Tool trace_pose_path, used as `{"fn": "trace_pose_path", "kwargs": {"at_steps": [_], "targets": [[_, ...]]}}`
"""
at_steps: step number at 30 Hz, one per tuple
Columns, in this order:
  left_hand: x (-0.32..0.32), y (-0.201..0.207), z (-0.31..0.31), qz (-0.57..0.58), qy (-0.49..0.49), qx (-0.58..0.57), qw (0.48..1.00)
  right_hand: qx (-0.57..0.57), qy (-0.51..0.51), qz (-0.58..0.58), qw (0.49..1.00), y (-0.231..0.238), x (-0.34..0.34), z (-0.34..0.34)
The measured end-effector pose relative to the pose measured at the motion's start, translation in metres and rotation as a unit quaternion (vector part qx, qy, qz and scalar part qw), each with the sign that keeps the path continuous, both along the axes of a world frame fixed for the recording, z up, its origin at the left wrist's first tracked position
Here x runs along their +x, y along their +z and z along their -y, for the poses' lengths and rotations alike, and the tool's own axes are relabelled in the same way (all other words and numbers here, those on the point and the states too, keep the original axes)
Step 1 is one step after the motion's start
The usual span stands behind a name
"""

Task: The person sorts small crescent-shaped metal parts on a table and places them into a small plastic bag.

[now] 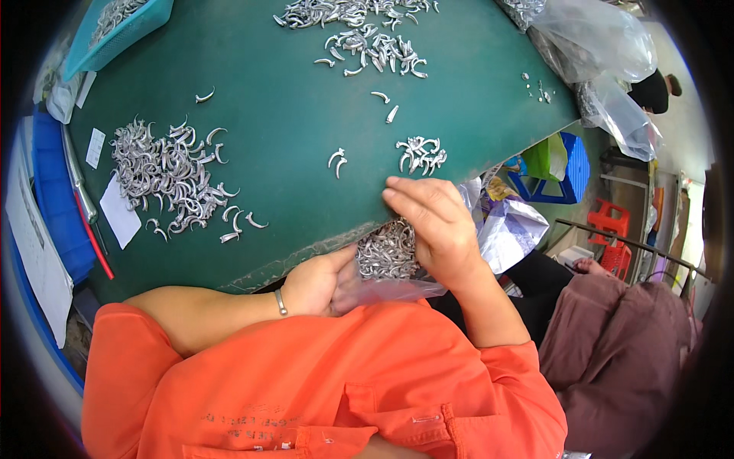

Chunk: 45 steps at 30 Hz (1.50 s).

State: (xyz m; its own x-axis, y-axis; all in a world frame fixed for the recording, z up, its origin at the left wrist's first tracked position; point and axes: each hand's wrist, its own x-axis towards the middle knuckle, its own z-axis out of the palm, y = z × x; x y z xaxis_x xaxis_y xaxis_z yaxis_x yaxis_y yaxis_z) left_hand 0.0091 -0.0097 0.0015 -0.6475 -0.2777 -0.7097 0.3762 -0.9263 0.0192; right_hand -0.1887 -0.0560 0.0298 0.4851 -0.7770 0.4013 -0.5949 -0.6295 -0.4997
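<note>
My left hand point(317, 284) supports a clear plastic bag point(401, 291) just below the table's front edge, its fingers partly hidden by the bag. Many small silver curved metal pieces point(384, 254) fill the bag's mouth. On the other side, my right hand point(443, 229) has its fingers stretched out, the tips at the table edge, with nothing visibly gripped; its thumb side is partly hidden. Just beyond those fingertips lies a small cluster of curved metal pieces point(421, 155). Two loose pieces point(337, 162) rest to its left.
On the green tabletop point(267, 92) are a large heap of metal pieces point(164, 176) at left and another point(378, 50) at the far side. A turquoise basket point(115, 34) stands far left, plastic bags point(592, 46) far right. Another person's legs point(619, 344) are at right.
</note>
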Motion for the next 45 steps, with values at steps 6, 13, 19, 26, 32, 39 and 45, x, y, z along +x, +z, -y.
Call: {"fn": "trace_pose_path", "kwargs": {"at_steps": [6, 13, 19, 26, 32, 39, 45], "targets": [[-0.010, 0.037, 0.026, 0.118, 0.037, 0.120, 0.985, 0.026, -0.035, 0.030, 0.999, 0.006, 0.001, 0.030], [-0.013, -0.018, -0.012, 0.048, -0.011, -0.011, 0.999, 0.514, 0.008, 0.119, 0.850, 0.071, 0.092, 0.132], [-0.020, -0.027, -0.017, -0.021, -0.002, 0.020, 1.000, 0.364, 0.040, 0.489, 0.791, 0.105, 0.186, 0.189], [-0.004, -0.013, -0.007, 0.007, 0.029, 0.007, 1.000, 0.102, 0.032, 0.001, 0.994, 0.038, 0.027, 0.124], [-0.004, 0.007, 0.009, 0.027, 0.000, 0.047, 0.999, 0.087, -0.088, 0.135, 0.983, 0.007, -0.036, 0.045], [-0.012, 0.023, 0.011, 0.073, 0.004, 0.065, 0.995, 0.033, -0.083, 0.027, 0.996, 0.002, -0.039, 0.002], [0.004, -0.012, -0.007, -0.087, 0.012, -0.004, 0.996, 0.041, -0.030, -0.038, 0.998, 0.005, -0.034, -0.008]]}}
